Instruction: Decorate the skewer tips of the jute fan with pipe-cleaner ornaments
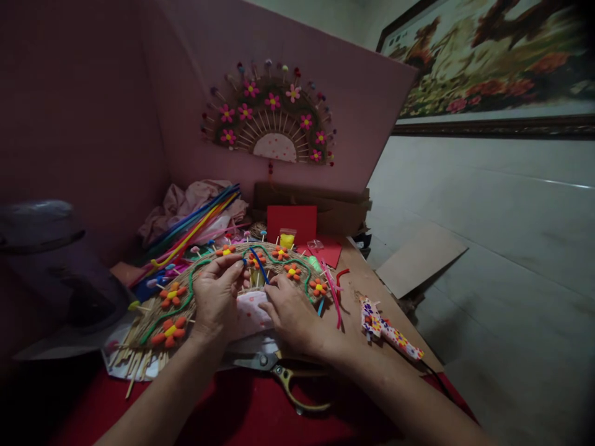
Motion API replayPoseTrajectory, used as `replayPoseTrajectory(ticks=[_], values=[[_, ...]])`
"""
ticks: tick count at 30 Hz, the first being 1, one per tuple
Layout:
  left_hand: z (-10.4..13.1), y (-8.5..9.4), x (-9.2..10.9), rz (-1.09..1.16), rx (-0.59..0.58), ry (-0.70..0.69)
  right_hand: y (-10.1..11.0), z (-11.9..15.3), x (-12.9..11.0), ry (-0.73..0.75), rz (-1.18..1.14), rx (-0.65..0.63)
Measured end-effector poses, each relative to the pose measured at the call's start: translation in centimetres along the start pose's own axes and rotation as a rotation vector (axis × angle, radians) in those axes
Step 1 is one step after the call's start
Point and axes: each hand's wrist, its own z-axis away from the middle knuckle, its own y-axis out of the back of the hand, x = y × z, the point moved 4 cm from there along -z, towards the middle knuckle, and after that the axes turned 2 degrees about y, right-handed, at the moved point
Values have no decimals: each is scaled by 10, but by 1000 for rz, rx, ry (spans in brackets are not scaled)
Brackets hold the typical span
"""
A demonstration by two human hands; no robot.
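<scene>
A bent blue pipe cleaner stretches between my two hands over a fan-shaped craft. My left hand pinches one end between thumb and fingertips. The fingers of my right hand close on its other end. Below lies the twine-wrapped fan, with orange clay flowers and a wavy green pipe cleaner along it. Sticks tipped with coloured balls poke out around its edge. Part of the fan's pale, dotted centre shows between my hands.
Open scissors lie on the red cloth in front. A flower-patterned glue gun with a cord rests at right. Pipe cleaners pile up at back left. A similar fan hangs on the pink board behind; a red box stands below.
</scene>
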Motion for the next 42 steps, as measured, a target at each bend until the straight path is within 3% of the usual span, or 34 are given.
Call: replayPoseTrajectory(ticks=[5,14,22,27,30,33,37,39,42], values=[[2,-1,1,15,-6,14,1,-4,-1,-30,-27,40],[3,-2,1,19,13,34,23,2,0,-5,9,97],[1,0,0,21,22,36,6,-20,9,-254,220,-18],[1,0,1,24,21,25,-1,-27,10,-271,223,-29],[2,-1,2,27,20,34,8,-23,15,-276,176,34],[3,-1,1,24,24,36,35,-15,32,-310,0,175],[5,-2,0,5,11,42,78,-3,84,-434,-185,259],[6,-3,-1,-5,11,54,92,4,113,-507,-150,257],[6,-3,-2,-6,11,67,91,13,143,-573,-162,143]])
